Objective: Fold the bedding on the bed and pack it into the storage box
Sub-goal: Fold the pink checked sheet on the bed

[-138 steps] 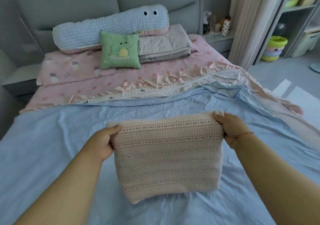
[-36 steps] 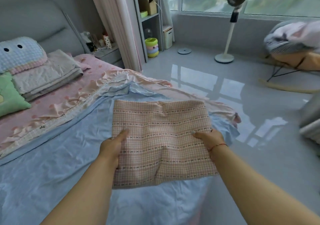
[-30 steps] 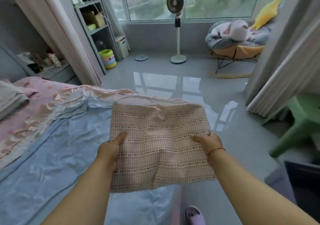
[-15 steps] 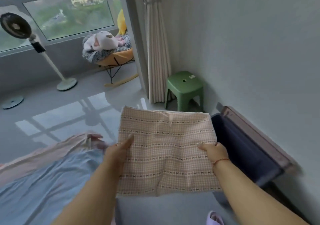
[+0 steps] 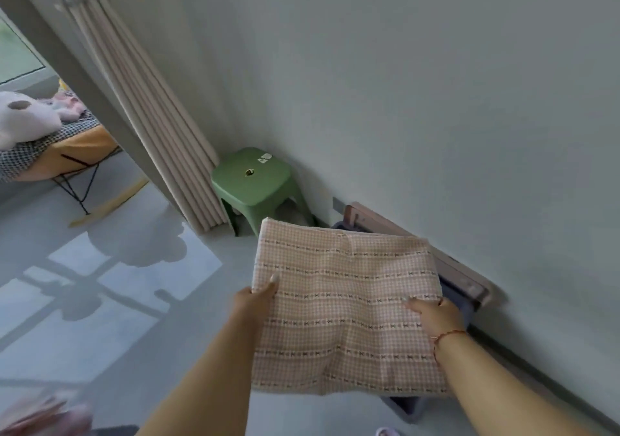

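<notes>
Most of the dark storage box (image 5: 468,305) lies hidden behind the folded pink checked bedding (image 5: 342,305); only its far rim by the wall and a near corner show. Both hands grip the cloth at its side edges: the left hand (image 5: 253,303) and the right hand (image 5: 432,313) each lay a thumb on top, the other fingers out of sight beneath. Held roughly flat above the box, the bedding has its stripes running left to right. A green stool (image 5: 251,182) stands beyond.

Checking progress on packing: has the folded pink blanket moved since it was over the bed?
Yes. The folded pink blanket, held by left hand and right hand, is now off the bed, above the dark storage box by the wall.
</notes>
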Motion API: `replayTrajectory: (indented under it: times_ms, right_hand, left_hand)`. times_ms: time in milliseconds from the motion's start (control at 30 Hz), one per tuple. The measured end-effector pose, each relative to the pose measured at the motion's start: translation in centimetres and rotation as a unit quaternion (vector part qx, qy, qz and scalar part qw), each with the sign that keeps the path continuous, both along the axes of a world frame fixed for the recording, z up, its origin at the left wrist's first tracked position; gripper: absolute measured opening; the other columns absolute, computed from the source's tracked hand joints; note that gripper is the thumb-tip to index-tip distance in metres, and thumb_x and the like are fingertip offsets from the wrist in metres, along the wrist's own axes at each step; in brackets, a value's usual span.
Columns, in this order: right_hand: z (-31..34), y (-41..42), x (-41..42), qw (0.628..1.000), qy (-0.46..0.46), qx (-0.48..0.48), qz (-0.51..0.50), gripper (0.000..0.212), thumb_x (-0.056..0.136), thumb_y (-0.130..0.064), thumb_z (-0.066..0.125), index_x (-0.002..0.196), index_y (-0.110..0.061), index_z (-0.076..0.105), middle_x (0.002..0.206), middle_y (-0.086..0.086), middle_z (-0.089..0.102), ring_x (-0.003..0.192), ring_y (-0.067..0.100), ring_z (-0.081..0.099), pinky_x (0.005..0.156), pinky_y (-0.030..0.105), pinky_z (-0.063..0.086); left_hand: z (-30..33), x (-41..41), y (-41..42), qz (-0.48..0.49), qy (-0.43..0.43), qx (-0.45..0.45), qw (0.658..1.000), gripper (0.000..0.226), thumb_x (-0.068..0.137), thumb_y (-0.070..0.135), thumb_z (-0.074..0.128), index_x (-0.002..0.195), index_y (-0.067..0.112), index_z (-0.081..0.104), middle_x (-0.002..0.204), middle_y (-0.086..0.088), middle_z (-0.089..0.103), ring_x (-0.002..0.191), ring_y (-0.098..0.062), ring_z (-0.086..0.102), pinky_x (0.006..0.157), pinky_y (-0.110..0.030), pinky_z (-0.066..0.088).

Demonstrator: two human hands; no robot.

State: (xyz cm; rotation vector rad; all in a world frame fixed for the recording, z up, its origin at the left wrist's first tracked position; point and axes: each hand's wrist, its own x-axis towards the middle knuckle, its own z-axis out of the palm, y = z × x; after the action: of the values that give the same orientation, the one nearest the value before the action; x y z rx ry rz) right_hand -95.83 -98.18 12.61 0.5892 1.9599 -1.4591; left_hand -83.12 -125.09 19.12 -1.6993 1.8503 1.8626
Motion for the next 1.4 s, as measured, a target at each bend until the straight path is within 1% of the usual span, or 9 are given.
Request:
replayTrajectory:
  times_ms: [200, 433, 567, 633, 767, 900, 1067, 1200, 1400]
  right_hand:
    - [-3.4, 1.3, -2.1, 0.995, -0.003, 0.043, -0.094, 0.072, 0.077, -0.015, 0.076, 0.14, -0.005, 0.041, 0.13, 0.019, 0.052, 0.115, 0.038, 0.052, 0.096, 0.04, 0.042]
    - [-10.7, -0.1, -2.6, 0.975, -0.051, 0.077, -0.201, 0.101, 0.054, -0.039, 0.086, 0.14, -0.008, 0.043, 0.135, 0.017, 0.051, 0.117, 0.036, 0.053, 0.101, 0.048, 0.043]
    - [-16.2, -1.0, -2.8, 0.967, -0.058, 0.096, -0.231, 0.079, 0.074, -0.03, 0.08, 0.139, -0.006, 0.043, 0.135, 0.017, 0.051, 0.117, 0.036, 0.052, 0.1, 0.041, 0.042]
    - [-19.9, -1.2, -2.9, 0.964, -0.054, 0.097, -0.241, 0.076, 0.075, -0.031, 0.079, 0.138, -0.006, 0.044, 0.132, 0.017, 0.053, 0.114, 0.035, 0.054, 0.097, 0.041, 0.045]
    - [-27.2, -1.3, -3.0, 0.96, -0.072, 0.093, -0.252, 0.071, 0.075, -0.035, 0.078, 0.132, -0.006, 0.049, 0.122, 0.015, 0.058, 0.106, 0.033, 0.058, 0.093, 0.041, 0.049]
    - [-34.0, -1.1, -3.5, 0.956, -0.079, 0.096, -0.266, 0.053, 0.078, -0.024, 0.076, 0.123, -0.004, 0.054, 0.108, 0.014, 0.06, 0.096, 0.031, 0.058, 0.09, 0.041, 0.049]
    - [-41.3, -0.7, -4.5, 0.955, -0.102, 0.105, -0.257, 0.054, 0.08, -0.02, 0.074, 0.126, 0.0, 0.052, 0.123, 0.02, 0.058, 0.108, 0.035, 0.058, 0.092, 0.035, 0.047]
    - [-45.8, -0.3, -5.3, 0.956, -0.132, 0.138, -0.223, 0.061, 0.085, -0.025, 0.069, 0.135, 0.0, 0.044, 0.134, 0.019, 0.051, 0.119, 0.033, 0.052, 0.095, 0.032, 0.042]
    - [-51.3, -0.1, -6.1, 0.957, -0.176, 0.172, -0.154, 0.052, 0.089, -0.025, 0.063, 0.132, -0.001, 0.048, 0.133, 0.018, 0.053, 0.117, 0.032, 0.055, 0.095, 0.032, 0.044]
  left_hand:
    - [-4.1, -7.8, -0.7, -0.088, -0.019, 0.033, 0.995, 0.029, 0.087, 0.04, 0.068, 0.084, 0.012, 0.061, 0.086, -0.013, 0.07, 0.082, -0.034, 0.069, 0.082, -0.047, 0.057]
    - [-12.3, -14.2, -2.4, -0.2, -0.047, 0.039, 0.978, 0.031, 0.086, 0.04, 0.069, 0.094, 0.01, 0.066, 0.087, -0.01, 0.072, 0.081, -0.03, 0.07, 0.08, -0.042, 0.058]
    - [-18.3, -16.3, -3.1, -0.26, -0.052, 0.006, 0.964, 0.022, 0.089, 0.043, 0.062, 0.078, 0.024, 0.06, 0.081, -0.002, 0.068, 0.078, -0.023, 0.067, 0.073, -0.034, 0.055]
    - [-22.0, -17.2, -3.5, -0.291, -0.056, -0.017, 0.955, 0.021, 0.089, 0.049, 0.059, 0.078, 0.031, 0.055, 0.085, -0.001, 0.067, 0.084, -0.025, 0.067, 0.08, -0.039, 0.056]
    - [-29.3, -18.7, -3.7, -0.315, -0.086, -0.04, 0.944, 0.028, 0.093, 0.048, 0.053, 0.078, 0.025, 0.054, 0.079, 0.001, 0.061, 0.072, -0.02, 0.057, 0.063, -0.029, 0.047]
    - [-36.7, -20.3, -3.5, -0.346, -0.102, -0.052, 0.931, 0.036, 0.093, 0.053, 0.051, 0.085, 0.018, 0.059, 0.083, -0.005, 0.06, 0.073, -0.021, 0.053, 0.063, -0.032, 0.044]
    - [-45.3, -22.1, -2.7, -0.377, -0.13, -0.077, 0.914, 0.036, 0.094, 0.046, 0.053, 0.105, 0.014, 0.063, 0.088, -0.005, 0.063, 0.078, -0.022, 0.057, 0.075, -0.036, 0.051]
    - [-51.0, -23.1, -3.0, -0.378, -0.15, -0.07, 0.911, 0.03, 0.093, 0.036, 0.057, 0.105, 0.011, 0.068, 0.092, -0.007, 0.07, 0.086, -0.027, 0.066, 0.084, -0.04, 0.055]
    - [-57.2, -23.7, -3.3, -0.373, -0.178, -0.065, 0.908, 0.028, 0.098, 0.022, 0.049, 0.115, 0.01, 0.067, 0.107, -0.014, 0.067, 0.099, -0.032, 0.062, 0.094, -0.041, 0.051]
